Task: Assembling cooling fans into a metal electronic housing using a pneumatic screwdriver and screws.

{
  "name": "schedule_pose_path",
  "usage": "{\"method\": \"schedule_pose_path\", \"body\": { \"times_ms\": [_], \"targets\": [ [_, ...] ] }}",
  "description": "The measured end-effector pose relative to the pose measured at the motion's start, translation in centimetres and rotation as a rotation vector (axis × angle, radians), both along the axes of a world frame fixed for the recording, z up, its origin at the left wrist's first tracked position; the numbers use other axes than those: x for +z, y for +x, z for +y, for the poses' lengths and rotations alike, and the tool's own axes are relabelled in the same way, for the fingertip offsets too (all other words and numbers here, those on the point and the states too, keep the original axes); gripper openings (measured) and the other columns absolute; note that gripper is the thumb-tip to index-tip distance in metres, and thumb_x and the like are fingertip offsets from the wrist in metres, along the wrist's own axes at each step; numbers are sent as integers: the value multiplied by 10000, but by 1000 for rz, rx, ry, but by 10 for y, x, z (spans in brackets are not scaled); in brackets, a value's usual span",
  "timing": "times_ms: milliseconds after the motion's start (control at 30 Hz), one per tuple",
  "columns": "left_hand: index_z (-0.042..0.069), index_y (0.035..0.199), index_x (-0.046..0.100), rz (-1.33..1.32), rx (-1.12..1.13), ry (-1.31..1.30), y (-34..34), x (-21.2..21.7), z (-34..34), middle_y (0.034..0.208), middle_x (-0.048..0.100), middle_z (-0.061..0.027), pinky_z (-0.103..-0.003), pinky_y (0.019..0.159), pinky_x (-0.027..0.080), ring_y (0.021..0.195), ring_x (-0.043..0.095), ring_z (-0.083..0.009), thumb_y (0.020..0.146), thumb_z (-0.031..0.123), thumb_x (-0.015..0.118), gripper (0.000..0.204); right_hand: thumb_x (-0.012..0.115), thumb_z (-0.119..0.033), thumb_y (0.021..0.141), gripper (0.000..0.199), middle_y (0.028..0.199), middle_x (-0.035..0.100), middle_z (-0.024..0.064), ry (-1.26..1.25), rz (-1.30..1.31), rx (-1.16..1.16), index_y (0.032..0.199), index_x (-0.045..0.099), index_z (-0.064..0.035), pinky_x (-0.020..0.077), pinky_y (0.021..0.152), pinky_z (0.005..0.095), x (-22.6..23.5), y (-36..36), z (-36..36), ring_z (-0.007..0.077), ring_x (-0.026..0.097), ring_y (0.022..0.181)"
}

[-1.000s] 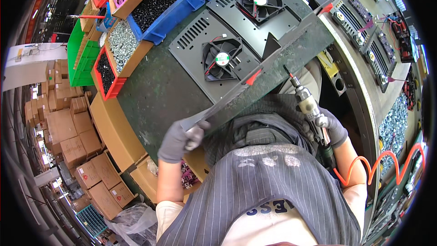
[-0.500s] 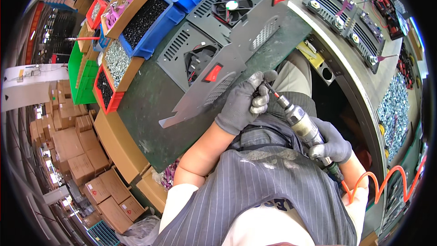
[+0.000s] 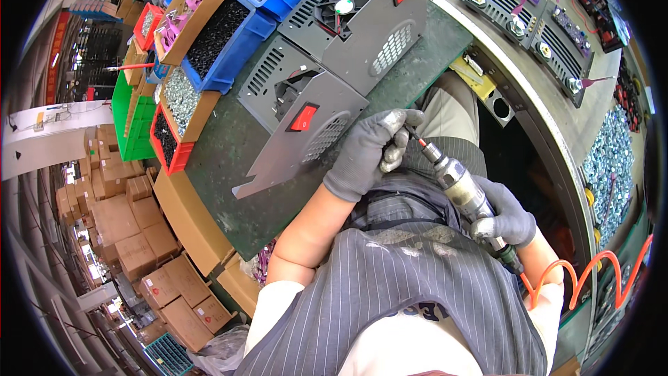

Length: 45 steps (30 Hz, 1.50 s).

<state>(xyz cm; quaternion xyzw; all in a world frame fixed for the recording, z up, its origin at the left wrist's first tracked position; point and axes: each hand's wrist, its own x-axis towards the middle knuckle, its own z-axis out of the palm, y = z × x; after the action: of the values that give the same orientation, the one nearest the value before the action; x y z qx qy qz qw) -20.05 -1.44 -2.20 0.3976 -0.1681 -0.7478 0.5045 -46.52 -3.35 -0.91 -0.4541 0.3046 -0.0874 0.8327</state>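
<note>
My right hand (image 3: 506, 214), in a grey glove, is wrapped round a pneumatic screwdriver (image 3: 465, 191) with a coiled orange air hose (image 3: 557, 270). Its bit points up and left towards my left hand (image 3: 367, 150). That gloved hand is closed, finger and thumb pinched beside the bit tip; what they hold, if anything, is too small to make out. Beyond it two grey sheet-metal housings stand side by side on the green-topped bench. The nearer housing (image 3: 296, 141) and the farther housing (image 3: 372, 38) each carry a red rocker switch, a honeycomb vent and a black fan (image 3: 342, 8).
Blue bins (image 3: 223, 52) of black parts stand at the back left, beside a cardboard tray of silver screws (image 3: 181, 101) and a red bin (image 3: 167, 136). Heatsink boards (image 3: 532, 28) lie on the right-hand bench near a heap of bluish metal fasteners (image 3: 607, 177). Cartons (image 3: 129, 226) are stacked at left.
The view has shifted a little, so the housings appear slightly farther left and turned. My left hand is slightly left of before, still pinched near the bit. The screwdriver stays in my right hand.
</note>
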Motion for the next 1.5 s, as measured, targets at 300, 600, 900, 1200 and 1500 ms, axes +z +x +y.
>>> {"method": "schedule_pose_path", "body": {
  "times_ms": [300,600,900,1200,1500],
  "targets": [
    [-19,1056,613,-285,-87,-34,6,-8,-4,627,503,41,-145,415,313,483,401,-1,963,268,494,324,822,-316,642,749,854,577,25,-126,145,97,1234,488,-1,446,664,236,-3,1,-8,85,526,745],
    [-35,1138,549,92,151,-138,-5,-24,2,667,470,28,-192,467,349,522,411,-50,967,304,493,384,832,-421,596,908,1095,576,73,7,35,105,1268,459,61,411,884,278,-9,14,-16,144,525,978],
    [-14,1221,553,-457,-397,-183,32,-21,58,898,619,-49,-270,724,451,781,560,-117,942,344,507,455,823,-457,532,932,960,574,39,-177,248,-71,1233,478,49,426,756,240,24,7,-53,110,525,824],
    [121,996,667,-1793,-456,-48,147,74,83,869,641,-131,-412,698,485,824,613,-329,834,298,601,249,819,-467,508,853,804,573,27,-281,310,-153,1148,527,16,436,609,230,46,18,-90,107,554,685],
    [127,969,622,-2149,-198,-756,134,54,-86,795,600,-71,-379,634,493,761,622,-245,758,259,655,251,842,-466,471,891,733,585,52,-260,319,-204,1128,505,32,472,521,237,46,29,-92,125,578,591]
  ]
}}
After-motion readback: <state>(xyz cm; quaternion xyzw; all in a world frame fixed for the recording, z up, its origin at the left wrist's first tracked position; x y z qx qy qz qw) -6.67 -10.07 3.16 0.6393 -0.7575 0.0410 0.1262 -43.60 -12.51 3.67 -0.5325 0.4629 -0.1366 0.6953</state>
